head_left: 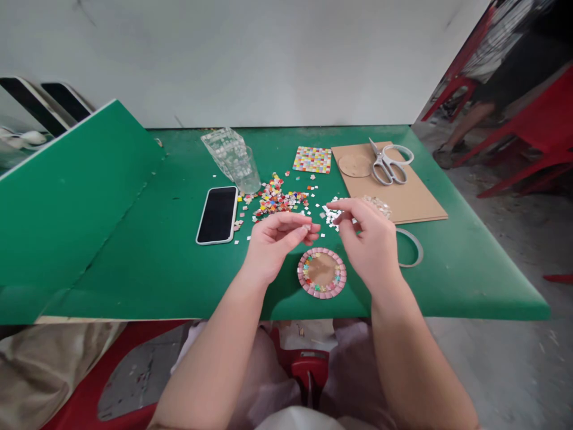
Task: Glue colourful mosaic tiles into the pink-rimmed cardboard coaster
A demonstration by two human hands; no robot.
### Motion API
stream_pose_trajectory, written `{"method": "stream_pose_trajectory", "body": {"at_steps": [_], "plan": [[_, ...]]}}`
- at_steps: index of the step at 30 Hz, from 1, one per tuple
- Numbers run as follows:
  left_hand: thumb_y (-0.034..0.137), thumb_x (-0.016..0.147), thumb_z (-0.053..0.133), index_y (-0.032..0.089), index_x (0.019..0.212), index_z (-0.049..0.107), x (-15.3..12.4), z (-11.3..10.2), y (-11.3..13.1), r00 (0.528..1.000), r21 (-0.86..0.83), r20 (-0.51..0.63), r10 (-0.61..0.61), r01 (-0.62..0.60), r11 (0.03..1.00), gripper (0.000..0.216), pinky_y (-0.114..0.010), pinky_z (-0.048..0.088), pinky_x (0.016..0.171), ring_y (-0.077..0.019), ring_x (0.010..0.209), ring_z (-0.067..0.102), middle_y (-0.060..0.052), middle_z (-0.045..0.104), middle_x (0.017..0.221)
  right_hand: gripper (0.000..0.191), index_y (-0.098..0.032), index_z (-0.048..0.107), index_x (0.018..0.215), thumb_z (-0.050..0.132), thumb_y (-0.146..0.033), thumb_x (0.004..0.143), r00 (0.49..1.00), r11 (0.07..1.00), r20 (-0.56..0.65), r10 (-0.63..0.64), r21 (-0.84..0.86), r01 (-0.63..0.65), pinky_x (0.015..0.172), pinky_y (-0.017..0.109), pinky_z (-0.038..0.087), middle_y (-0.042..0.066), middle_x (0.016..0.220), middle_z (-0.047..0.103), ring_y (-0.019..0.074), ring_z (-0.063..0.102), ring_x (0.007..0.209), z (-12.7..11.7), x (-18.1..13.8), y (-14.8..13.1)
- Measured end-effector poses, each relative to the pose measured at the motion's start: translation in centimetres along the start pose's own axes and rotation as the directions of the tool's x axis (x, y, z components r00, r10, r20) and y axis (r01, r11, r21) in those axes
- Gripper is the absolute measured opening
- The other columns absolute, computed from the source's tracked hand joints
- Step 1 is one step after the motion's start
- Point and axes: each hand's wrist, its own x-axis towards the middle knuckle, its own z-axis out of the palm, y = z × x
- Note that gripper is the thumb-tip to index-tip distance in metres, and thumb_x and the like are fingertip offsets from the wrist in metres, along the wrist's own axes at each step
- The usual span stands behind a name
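My left hand (273, 242) is closed in a pinch, thumb against fingers, on a small whitish tile (307, 227). To its right, my right hand (369, 242) hovers with the index finger stretched out and the thumb apart from it; I see nothing held there. Just below both hands a round coaster (322, 269) lies on the green table. Pink tiles ring its edge, with small coloured pieces inside them and a bare brown centre. Beyond the hands are a heap of coloured mosaic tiles (277, 197) and scattered white tiles (331, 216), partly hidden by my right hand.
A phone (217, 215) lies left of the tiles, near a clear cup (246, 173) and clear plastic packaging (222, 146). A mosaic sheet (312, 160) lies at the back. Scissors (385, 166) rest on cardboard (414, 194); a tape roll (414, 248) is at right. A green divider (80, 197) stands left.
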Motion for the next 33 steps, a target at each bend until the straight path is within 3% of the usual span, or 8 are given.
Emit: {"method": "stream_pose_trajectory", "body": {"at_steps": [6, 12, 23, 33], "plan": [[0.023, 0.072, 0.071, 0.021, 0.086, 0.066, 0.1, 0.1, -0.1, 0.998, 0.041, -0.065, 0.01, -0.008, 0.999, 0.015, -0.023, 0.057, 0.062, -0.0125, 0.067, 0.069, 0.001, 0.072, 0.071, 0.036, -0.023, 0.064, 0.088, 0.04, 0.001, 0.075, 0.993, 0.988, 0.025, -0.113, 0.111, 0.109, 0.073, 0.029, 0.049, 0.002, 0.09, 0.066, 0.0147, 0.061, 0.083, -0.3, -0.1, -1.1], [0.023, 0.071, 0.072, 0.019, 0.076, 0.062, 0.2, 0.2, 0.0, 0.997, 0.054, -0.062, 0.054, -0.05, 0.997, 0.012, -0.024, 0.057, 0.061, -0.0114, 0.059, 0.067, 0.004, 0.069, 0.066, 0.031, -0.02, 0.062, 0.082, 0.041, 0.001, 0.077, 0.979, 0.969, 0.066, -0.194, 0.169, 0.181, 0.072, 0.026, 0.048, 0.001, 0.078, 0.065, 0.012, 0.059, 0.077, 0.3, -0.3, -1.7], [0.018, 0.071, 0.072, 0.02, 0.076, 0.066, 0.0, 0.0, 0.0, 0.989, 0.137, -0.055, 0.138, -0.13, 0.982, 0.008, -0.02, 0.058, 0.062, -0.0105, 0.062, 0.069, 0.003, 0.071, 0.071, 0.01, -0.021, 0.06, 0.083, 0.053, -0.013, 0.081, 0.982, 0.978, 0.104, -0.156, 0.156, 0.138, 0.059, 0.023, 0.049, 0.001, 0.078, 0.064, 0.0121, 0.06, 0.074, 0.1, -0.2, -1.8], [0.02, 0.069, 0.074, 0.019, 0.077, 0.07, -0.3, 0.1, 0.4, 0.981, 0.271, -0.065, 0.184, -0.16, 0.949, 0.009, -0.022, 0.058, 0.064, -0.0114, 0.062, 0.068, 0.001, 0.071, 0.072, 0.007, -0.021, 0.06, 0.079, 0.055, -0.016, 0.081, 0.985, 0.981, 0.094, -0.145, 0.147, 0.13, 0.056, 0.022, 0.049, 0.0, 0.075, 0.064, 0.0112, 0.058, 0.07, 0.2, -0.1, -1.4]]}}
